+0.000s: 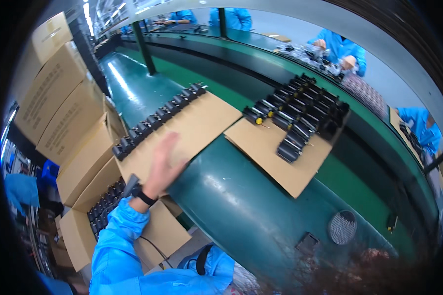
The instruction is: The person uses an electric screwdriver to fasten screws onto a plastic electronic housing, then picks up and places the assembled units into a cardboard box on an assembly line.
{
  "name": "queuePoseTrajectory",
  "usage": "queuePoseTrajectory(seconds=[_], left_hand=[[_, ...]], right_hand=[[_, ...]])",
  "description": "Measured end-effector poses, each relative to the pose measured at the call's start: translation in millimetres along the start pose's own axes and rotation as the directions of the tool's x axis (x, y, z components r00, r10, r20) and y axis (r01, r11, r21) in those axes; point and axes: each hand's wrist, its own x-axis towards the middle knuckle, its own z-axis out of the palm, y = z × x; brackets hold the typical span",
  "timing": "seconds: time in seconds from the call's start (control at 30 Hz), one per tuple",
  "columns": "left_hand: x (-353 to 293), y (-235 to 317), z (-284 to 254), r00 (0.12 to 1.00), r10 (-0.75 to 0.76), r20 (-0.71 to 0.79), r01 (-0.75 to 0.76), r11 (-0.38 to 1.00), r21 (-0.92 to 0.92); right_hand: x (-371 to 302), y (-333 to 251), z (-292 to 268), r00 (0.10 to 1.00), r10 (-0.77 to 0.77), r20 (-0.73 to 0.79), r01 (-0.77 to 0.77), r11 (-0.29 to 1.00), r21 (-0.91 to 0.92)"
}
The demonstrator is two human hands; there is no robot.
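Note:
My left hand, blurred by motion, is over the near part of a flat cardboard sheet. Its fingers look stretched out with the thumb apart, and nothing shows in it. On its wrist is a black band. A row of small black motor-like parts lines the far left edge of the sheet. To the right, a second cardboard sheet carries several rows of similar black parts, a few with yellow ends. Below my hand stands an open carton with black parts inside. My right hand is not visible.
Cartons are stacked at the left. The green work surface holds a round grey mesh-like dish and a small dark square piece. A green conveyor belt runs behind. Workers in blue sit across it.

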Motion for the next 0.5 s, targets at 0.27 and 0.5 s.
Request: queuePoseTrajectory(seconds=[0.27,0.5], left_hand=[[88,164,127,0.787,0.580,0.213,-0.538,0.812,-0.226],[80,183,130,0.729,0.599,0.331,-0.490,0.794,-0.360]], right_hand=[[-5,-8,-7,0.997,-0.004,-0.073,0.002,0.999,-0.034],[3,-19,-11,0.994,-0.008,-0.106,0.006,1.000,-0.020]])
